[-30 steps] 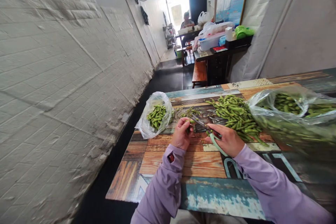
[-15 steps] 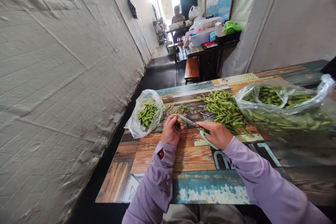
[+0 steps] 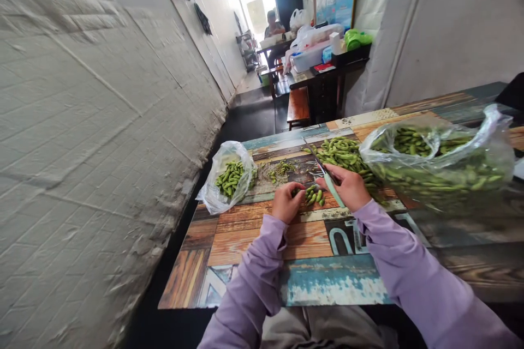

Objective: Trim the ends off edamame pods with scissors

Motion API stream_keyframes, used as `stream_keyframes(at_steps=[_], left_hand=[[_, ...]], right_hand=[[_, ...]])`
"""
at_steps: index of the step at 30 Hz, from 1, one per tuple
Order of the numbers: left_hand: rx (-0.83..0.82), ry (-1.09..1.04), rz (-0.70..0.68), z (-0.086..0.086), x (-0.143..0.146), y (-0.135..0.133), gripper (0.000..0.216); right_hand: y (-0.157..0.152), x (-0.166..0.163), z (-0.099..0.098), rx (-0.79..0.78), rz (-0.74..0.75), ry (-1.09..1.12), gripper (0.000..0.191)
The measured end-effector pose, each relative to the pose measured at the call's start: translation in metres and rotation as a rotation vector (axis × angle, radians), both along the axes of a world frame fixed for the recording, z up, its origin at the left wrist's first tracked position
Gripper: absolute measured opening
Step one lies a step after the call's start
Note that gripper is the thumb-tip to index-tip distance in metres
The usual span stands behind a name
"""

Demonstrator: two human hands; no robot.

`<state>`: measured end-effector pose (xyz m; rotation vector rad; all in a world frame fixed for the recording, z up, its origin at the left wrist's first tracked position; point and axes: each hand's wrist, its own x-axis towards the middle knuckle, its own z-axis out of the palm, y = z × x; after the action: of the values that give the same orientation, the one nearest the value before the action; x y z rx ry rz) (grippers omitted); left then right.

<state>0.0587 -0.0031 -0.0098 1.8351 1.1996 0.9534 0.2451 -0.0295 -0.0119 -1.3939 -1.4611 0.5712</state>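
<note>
My left hand rests low over the table, its fingers pinched round a green edamame pod that is mostly hidden. Just right of those fingertips lie several loose edamame pods. My right hand grips a pair of scissors with pale green handles, the blades pointing away from me and up to the left. Behind that hand spreads a larger pile of edamame pods. Small green trimmings are scattered beyond my left hand.
On the left stands a clear plastic bag with pods inside. A bigger clear bag full of pods sits at the right. The patterned tabletop ends near a white wall. Farther back are a bench, a laden table and a seated person.
My left hand has moved right, away from the scissor blades, to the loose pods on the table. The scissors have swung to point more away from me.
</note>
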Motion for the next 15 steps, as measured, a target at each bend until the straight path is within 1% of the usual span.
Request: stream_keyframes(at_steps=[2, 4, 6, 9, 11, 15], left_hand=[[0.111, 0.177, 0.006, 0.001, 0.01, -0.001, 0.007], [0.141, 0.312, 0.011, 0.003, 0.019, -0.002, 0.007], [0.137, 0.389, 0.013, 0.004, 0.025, -0.001, 0.006], [0.143, 0.432, 0.0, 0.006, 0.028, 0.001, 0.004], [0.148, 0.431, -0.014, 0.006, 0.028, 0.0, 0.008], [0.144, 0.337, -0.009, 0.004, 0.025, -0.005, 0.015]], right_hand=[[0.0, -0.001, 0.002, -0.016, -0.002, 0.019, 0.046], [0.0, -0.002, 0.004, -0.029, -0.002, 0.025, 0.046], [0.0, -0.002, 0.006, -0.033, -0.004, 0.025, 0.046], [-0.001, -0.004, 0.008, -0.026, 0.0, 0.023, 0.045], [-0.002, -0.005, 0.009, -0.011, 0.009, 0.023, 0.044], [-0.002, -0.007, 0.007, 0.007, 0.015, 0.022, 0.042]])
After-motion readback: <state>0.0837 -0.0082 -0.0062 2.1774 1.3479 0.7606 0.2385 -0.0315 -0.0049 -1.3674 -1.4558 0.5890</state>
